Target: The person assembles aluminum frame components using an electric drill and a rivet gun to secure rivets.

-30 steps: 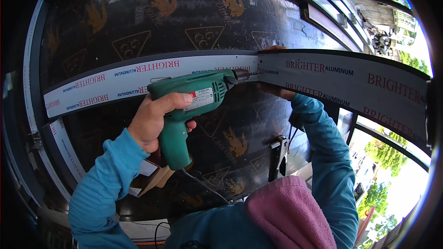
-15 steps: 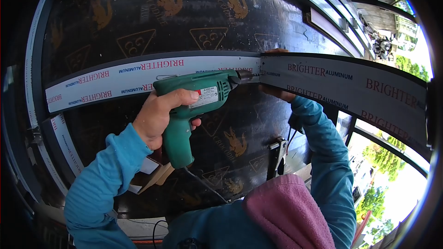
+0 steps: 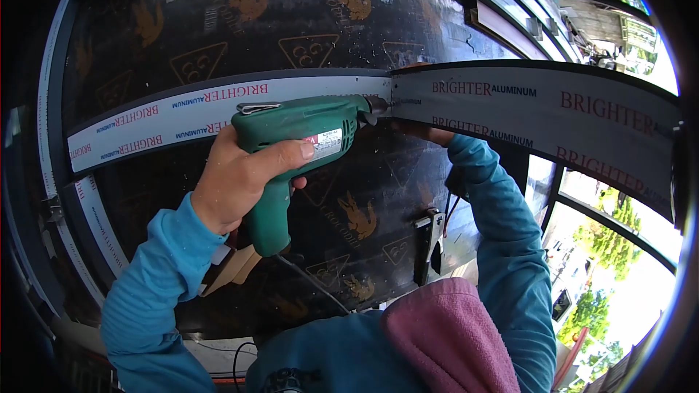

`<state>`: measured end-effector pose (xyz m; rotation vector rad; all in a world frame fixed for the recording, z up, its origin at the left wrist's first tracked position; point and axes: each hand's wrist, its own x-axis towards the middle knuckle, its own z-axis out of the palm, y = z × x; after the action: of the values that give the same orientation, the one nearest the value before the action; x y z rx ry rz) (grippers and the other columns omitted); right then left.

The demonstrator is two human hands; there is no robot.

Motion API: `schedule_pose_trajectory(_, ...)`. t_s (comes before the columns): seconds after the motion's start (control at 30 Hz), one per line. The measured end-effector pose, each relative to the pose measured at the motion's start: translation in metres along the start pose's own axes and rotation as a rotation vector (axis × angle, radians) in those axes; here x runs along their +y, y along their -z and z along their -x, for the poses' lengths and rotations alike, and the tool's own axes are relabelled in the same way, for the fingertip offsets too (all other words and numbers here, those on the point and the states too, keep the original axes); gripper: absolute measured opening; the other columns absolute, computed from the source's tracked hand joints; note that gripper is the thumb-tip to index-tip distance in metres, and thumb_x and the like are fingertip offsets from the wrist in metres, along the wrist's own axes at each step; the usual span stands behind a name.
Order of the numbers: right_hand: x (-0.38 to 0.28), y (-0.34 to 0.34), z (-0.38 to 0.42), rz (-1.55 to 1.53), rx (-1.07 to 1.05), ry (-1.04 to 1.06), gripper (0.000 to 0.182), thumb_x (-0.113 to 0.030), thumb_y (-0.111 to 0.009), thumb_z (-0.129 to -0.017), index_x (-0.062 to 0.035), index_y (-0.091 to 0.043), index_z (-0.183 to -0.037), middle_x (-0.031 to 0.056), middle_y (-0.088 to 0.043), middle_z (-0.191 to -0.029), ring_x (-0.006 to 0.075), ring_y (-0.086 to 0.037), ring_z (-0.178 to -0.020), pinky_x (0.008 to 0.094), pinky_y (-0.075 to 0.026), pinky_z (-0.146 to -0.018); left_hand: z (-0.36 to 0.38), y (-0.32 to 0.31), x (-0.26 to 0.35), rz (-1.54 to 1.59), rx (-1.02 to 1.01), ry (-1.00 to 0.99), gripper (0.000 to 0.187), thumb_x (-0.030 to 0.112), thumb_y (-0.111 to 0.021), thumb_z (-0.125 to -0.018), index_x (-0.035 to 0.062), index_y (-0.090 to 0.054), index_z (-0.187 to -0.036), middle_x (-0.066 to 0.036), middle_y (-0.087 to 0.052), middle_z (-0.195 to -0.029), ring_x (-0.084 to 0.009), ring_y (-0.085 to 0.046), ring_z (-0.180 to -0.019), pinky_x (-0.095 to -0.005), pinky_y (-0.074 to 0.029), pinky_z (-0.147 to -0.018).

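Observation:
My left hand [image 3: 247,175] is wrapped round a green electric drill [image 3: 298,131], with the thumb along its side. The drill's chuck [image 3: 377,107] points right, close against the corner where two film-covered aluminum profiles meet. One aluminum profile [image 3: 145,125] runs off to the left; the other profile [image 3: 539,105] extends to the right. From behind, my right hand [image 3: 431,133] grips the right-hand profile near that joint, fingertips showing at its upper edge. Most of that hand is hidden by the profile. The drill bit is hardly visible.
Beneath lies a dark board [image 3: 349,167] printed with crocodile logos. A metal clamp-like tool [image 3: 431,244] rests on it near my right forearm, and a cardboard piece [image 3: 231,271] lies under my left wrist. The drill's cord [image 3: 313,280] trails towards me. More aluminum frames line the upper right.
The drill has moved nearer the corner, and the bit that showed before is now mostly out of sight. The whole view has shifted slightly. My right hand keeps its hold.

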<state>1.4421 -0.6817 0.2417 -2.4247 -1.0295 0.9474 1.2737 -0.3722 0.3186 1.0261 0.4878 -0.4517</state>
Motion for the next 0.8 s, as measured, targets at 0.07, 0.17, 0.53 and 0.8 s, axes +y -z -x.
schedule_pose_trajectory(0.07,0.001,0.000,-0.002,0.061,-0.058,-0.017,0.042,-0.025,-0.074,-0.079,-0.0079,-0.061,-0.116,0.0141,-0.061,-0.113,0.0284,-0.059,-0.103,0.0391,-0.050,-0.089,0.010,-0.008,0.002,-0.046,0.032,-0.065,0.043,0.024,-0.071,-0.076,-0.0026,-0.061,-0.108,-0.014,-0.063,-0.095,-0.0182,-0.063,-0.072,-0.0289,-0.054,-0.061)
schedule_pose_trajectory(0.17,-0.005,0.006,0.002,0.115,0.001,0.175,0.033,-0.032,-0.064,-0.087,-0.0104,-0.066,-0.111,0.0154,-0.063,-0.111,0.0322,-0.059,-0.102,0.0401,-0.049,-0.087,0.030,-0.017,0.000,-0.007,0.077,-0.024,0.043,0.024,-0.071,-0.076,-0.0034,-0.062,-0.108,-0.015,-0.064,-0.097,-0.0193,-0.064,-0.077,-0.0293,-0.055,-0.064)
schedule_pose_trajectory(0.53,0.012,-0.088,0.209,-0.567,0.969,-0.175,0.041,-0.007,-0.064,-0.082,0.0017,-0.049,-0.120,0.0113,-0.054,-0.114,0.0211,-0.053,-0.109,0.0359,-0.040,-0.097,0.111,-0.079,-0.160,0.329,0.129,-0.046,0.039,0.020,-0.070,-0.078,-0.0016,-0.062,-0.110,-0.011,-0.065,-0.098,-0.0169,-0.064,-0.076,-0.0315,-0.054,-0.066)
schedule_pose_trajectory(0.8,-0.037,-0.203,0.304,-0.045,0.737,-0.396,0.085,-0.032,-0.076,-0.068,-0.0021,-0.036,-0.137,0.0225,-0.043,-0.126,0.0405,-0.041,-0.119,0.0475,-0.030,-0.104,0.069,-0.085,-0.219,0.249,0.173,-0.126,0.045,0.029,-0.076,-0.078,0.0030,-0.058,-0.109,-0.009,-0.064,-0.097,-0.0146,-0.065,-0.078,-0.0310,-0.057,-0.060)
